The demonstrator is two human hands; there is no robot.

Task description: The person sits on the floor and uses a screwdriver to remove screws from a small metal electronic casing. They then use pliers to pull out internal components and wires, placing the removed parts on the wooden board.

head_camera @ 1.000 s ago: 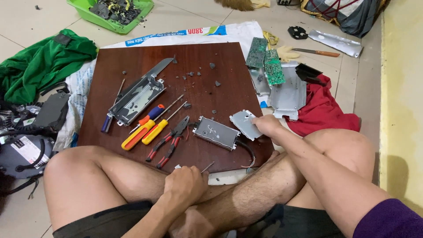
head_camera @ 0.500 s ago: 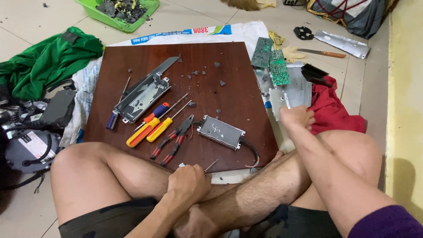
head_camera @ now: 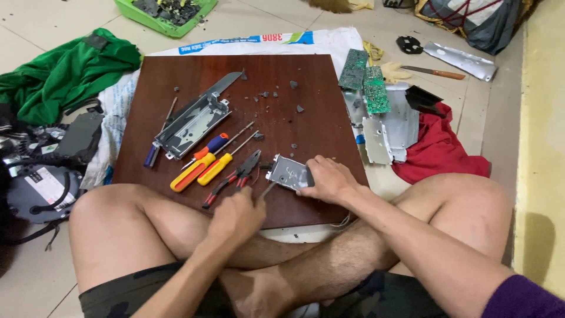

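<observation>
A: Two hands at the near edge of the brown board (head_camera: 194,76), which lies on the floor. Item one?

B: Right hand (head_camera: 329,178), at about 5 o'clock on the board. Closed around the right end of a small grey metal box (head_camera: 288,172), pressing it flat to the wood.

A: Item two?

B: Left hand (head_camera: 235,215), at 6 o'clock, curled shut on a thin metal tool (head_camera: 266,191). Its tip meets the box's lower left corner; which tool it is cannot be told.

A: Beside the box?

B: Red-handled pliers (head_camera: 238,174), just at its 9 o'clock. Further that way, two screwdrivers lying parallel: one with a yellow handle (head_camera: 215,169), one with an orange and yellow handle (head_camera: 193,171).

A: Upper left of the board?

B: At 10 o'clock, an open metal casing (head_camera: 191,125) with a knife blade (head_camera: 223,84) beyond it, and a blue-handled screwdriver (head_camera: 154,150) along the left edge. Dark crumbs (head_camera: 294,85) scattered toward 12 o'clock.

A: Off the board?

B: At 3 o'clock, two green circuit boards (head_camera: 365,79) on bent metal plates (head_camera: 388,126), over a red cloth (head_camera: 438,150). At 9 o'clock, a green cloth (head_camera: 65,70). At 11 o'clock, a green tray (head_camera: 147,16) of dark scraps.
</observation>
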